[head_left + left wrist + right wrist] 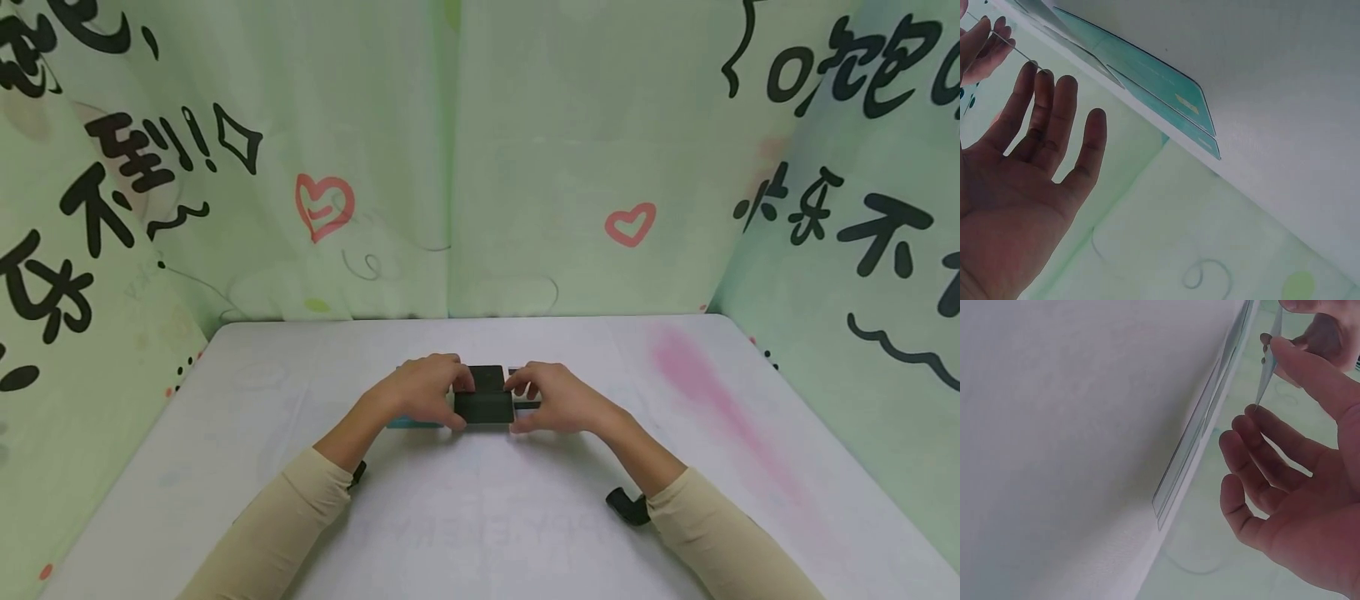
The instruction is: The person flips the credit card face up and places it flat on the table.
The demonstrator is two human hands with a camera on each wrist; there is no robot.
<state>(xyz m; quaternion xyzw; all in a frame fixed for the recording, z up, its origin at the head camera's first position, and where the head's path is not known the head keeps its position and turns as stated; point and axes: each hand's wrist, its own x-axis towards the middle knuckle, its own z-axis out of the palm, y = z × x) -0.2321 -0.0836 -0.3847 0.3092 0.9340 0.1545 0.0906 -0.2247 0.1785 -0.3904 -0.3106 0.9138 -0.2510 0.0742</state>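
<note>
A thin dark rectangular card (483,408) is held up between both hands in the head view. My left hand (422,388) pinches its left edge with thumb and fingertips. On the opposite edge, my right hand (561,398) pinches it the same way. Edge-on, the card (1267,372) shows as a thin sliver in the right wrist view. Behind it lies another dark card (487,377). A teal card (412,423) lies under the left hand, partly hidden by it. Flat teal cards (1147,72) also overlap on the table in the left wrist view.
The white table (480,517) bears a pink smear (720,408) on its right side. Pale green curtains (525,108) with black writing and red hearts enclose the back and sides. Black devices (628,506) sit at both wrists by the beige sleeves.
</note>
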